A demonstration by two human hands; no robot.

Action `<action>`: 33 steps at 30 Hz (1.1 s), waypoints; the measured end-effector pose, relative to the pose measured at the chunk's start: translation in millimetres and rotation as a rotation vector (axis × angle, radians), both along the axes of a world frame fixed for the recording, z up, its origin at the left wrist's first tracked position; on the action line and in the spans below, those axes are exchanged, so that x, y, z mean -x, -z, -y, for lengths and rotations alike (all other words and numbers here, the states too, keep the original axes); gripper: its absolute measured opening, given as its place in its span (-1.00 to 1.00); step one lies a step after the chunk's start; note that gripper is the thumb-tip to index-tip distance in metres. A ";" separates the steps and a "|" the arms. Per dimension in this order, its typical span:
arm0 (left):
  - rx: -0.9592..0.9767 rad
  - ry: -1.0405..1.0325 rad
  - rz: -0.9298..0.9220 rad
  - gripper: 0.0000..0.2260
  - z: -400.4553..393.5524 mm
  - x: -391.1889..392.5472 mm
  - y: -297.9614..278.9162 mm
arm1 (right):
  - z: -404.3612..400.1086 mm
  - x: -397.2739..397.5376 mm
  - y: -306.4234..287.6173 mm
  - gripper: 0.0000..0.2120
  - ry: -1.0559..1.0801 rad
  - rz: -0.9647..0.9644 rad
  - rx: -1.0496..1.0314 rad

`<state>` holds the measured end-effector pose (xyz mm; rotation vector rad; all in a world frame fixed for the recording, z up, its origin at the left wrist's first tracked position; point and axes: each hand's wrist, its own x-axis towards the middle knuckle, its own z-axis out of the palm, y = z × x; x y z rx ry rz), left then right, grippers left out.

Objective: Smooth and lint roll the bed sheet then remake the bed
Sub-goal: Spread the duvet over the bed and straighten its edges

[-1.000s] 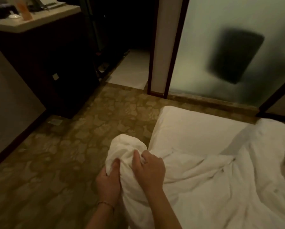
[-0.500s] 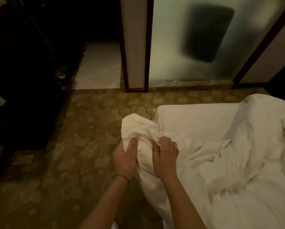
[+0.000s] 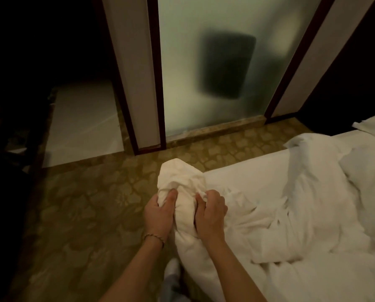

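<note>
Bedding: white duvet (image 3: 269,214), rumpled on bed (image 3: 236,177); its bunched corner, past the bed's corner, clenched by left hand (image 3: 158,214) and right hand (image 3: 210,214).

A rumpled white duvet (image 3: 302,214) lies on the bed (image 3: 236,177).

duvet (image 3: 280,214) on bed (image 3: 243,177), glass panel (image 3: 204,73) behind

you're in a dim hotel-style bedroom: white-sheeted bed (image 3: 258,177), patterned carpet (image 3: 84,214), and a frosted glass bathroom panel (image 3: 182,73).
</note>
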<state>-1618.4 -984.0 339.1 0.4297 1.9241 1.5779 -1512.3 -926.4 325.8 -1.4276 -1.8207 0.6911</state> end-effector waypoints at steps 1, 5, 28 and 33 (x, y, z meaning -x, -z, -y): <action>-0.001 0.000 0.004 -0.78 -19.1 15.7 3.0 | -16.9 16.3 2.5 -0.86 0.009 -0.010 -0.010; 0.008 0.019 0.034 -0.77 -105.4 73.2 18.3 | -99.4 74.6 17.9 -0.93 0.037 0.009 0.014; 0.181 0.054 0.260 -0.65 -395.5 284.9 151.8 | -407.7 290.2 117.0 -0.61 -0.100 0.536 0.078; 0.386 0.162 0.178 -0.47 -389.8 301.6 278.2 | -397.3 288.6 259.5 -0.46 -0.139 0.641 0.162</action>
